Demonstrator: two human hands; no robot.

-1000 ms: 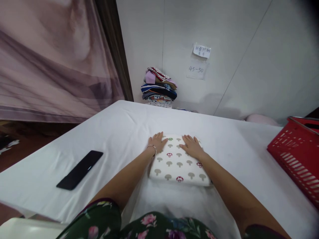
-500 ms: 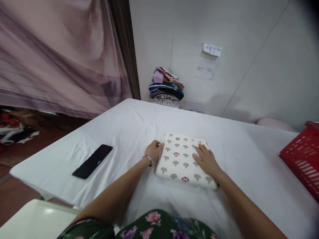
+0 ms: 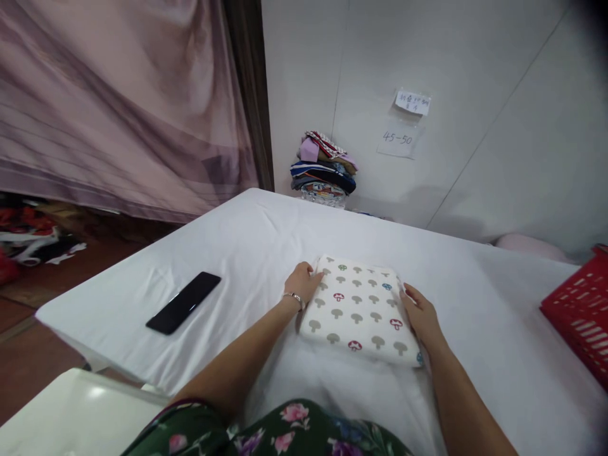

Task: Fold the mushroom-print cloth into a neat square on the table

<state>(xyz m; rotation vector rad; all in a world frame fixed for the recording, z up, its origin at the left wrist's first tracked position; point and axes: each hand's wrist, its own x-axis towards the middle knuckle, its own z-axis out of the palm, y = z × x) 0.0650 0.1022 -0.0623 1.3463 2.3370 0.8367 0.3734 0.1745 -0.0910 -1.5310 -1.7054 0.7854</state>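
A folded white cloth [image 3: 358, 307] printed with grey, red, green and blue mushrooms lies flat on the white-covered table [image 3: 228, 234], right in front of me. My left hand [image 3: 304, 285], a bracelet at its wrist, grips the left edge with the thumb on top; its other fingers are partly hidden. On the opposite edge my right hand [image 3: 422, 316] is closed round the side, thumb uppermost, fingertips partly out of sight. Well to the left of the cloth lies a black phone [image 3: 184, 303].
A red plastic basket [image 3: 577, 310] stands at the right edge. Against the wall behind the table rises a stack of folded clothes [image 3: 325, 168]. A white stool or chair [image 3: 80, 411] is at the lower left, and a pink curtain [image 3: 118, 107] hangs at the left.
My right hand has moved off the top of the cloth to its right edge. My left hand has stayed at the left edge, its thumb now lying over the top. The view has shifted slightly.
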